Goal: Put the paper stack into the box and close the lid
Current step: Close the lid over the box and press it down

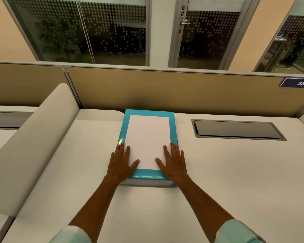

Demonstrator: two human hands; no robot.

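Observation:
A flat teal box (147,175) lies on the white desk (226,181), straight ahead and close to the back partition. Its top has a glossy teal border around a large white rectangle (148,137). I cannot tell whether that rectangle is a lid panel or the paper stack. The box's front side shows white below the teal edge. My left hand (120,163) lies flat on the near left corner of the top, fingers apart. My right hand (173,163) lies flat on the near right corner, and both thumbs rest on the white area.
A grey cable flap (237,129) is set into the desk to the right of the box. A tan partition (165,92) with a number plate (298,82) runs along the back. A white rounded divider (33,146) borders the desk on the left.

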